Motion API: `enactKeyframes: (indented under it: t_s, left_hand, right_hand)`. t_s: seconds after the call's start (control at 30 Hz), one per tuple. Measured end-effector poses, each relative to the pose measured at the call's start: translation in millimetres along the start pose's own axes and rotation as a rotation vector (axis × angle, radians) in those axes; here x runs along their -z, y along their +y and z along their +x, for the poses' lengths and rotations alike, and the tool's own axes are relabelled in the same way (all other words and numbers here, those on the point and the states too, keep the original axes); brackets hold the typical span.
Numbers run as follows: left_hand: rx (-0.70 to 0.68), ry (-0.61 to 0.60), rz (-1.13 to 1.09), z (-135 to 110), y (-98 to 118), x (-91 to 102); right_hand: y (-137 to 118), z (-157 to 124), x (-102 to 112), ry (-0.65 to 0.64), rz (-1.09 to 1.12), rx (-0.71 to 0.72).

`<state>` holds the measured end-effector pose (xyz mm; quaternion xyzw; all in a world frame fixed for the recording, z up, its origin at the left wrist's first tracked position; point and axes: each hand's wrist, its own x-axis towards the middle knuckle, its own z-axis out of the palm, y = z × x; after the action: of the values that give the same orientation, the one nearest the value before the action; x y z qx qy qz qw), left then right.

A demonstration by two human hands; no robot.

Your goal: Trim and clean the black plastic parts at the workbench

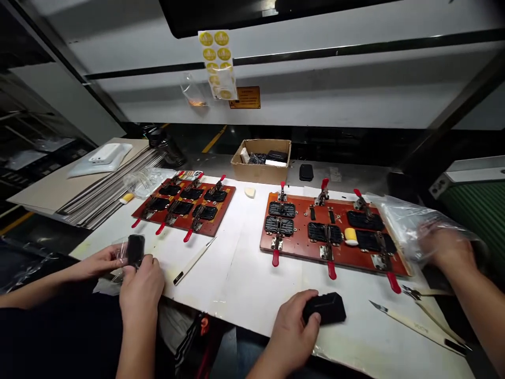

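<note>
White table (236, 287) across the frame, its right end cut by the arm. Lower left: co-worker (63, 337), cropped at the edge, fingers covering part of a dark piece (136, 248). Right of centre: red-brown board (302, 248), surface largely hidden by clamps. Far right: clear bag (404, 223); right hand (450, 245) blurred at it, inside or behind unclear, grip can't be told. Lower centre-right: left hand (294, 326) pinching black case (329, 308), near end masked by fingers.

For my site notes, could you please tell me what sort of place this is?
Probably a factory assembly bench: two clamp boards, craft knives, and small black parts in hand.
</note>
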<state>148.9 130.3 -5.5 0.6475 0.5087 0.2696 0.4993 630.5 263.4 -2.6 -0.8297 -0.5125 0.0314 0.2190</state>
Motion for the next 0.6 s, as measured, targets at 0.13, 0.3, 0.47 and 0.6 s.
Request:
enactKeyframes:
  t_s: [0.13,0.3,0.47,0.6]
  left_hand:
    - [0.055,-0.045,0.007,2,4,3.9]
    - [0.126,-0.072,-0.033,6,8,3.1]
    - [0.096,-0.110,-0.054,8,8,1.9]
    - [0.094,-0.161,-0.041,14,2,5.8]
  right_hand:
    - [2,-21,-1,0.067,-0.060,-0.222]
    - [-21,-47,6,0.175,0.066,-0.154]
    - [-43,-63,13,0.314,0.321,-0.135]
    - [-47,-69,16,0.381,0.449,-0.227]
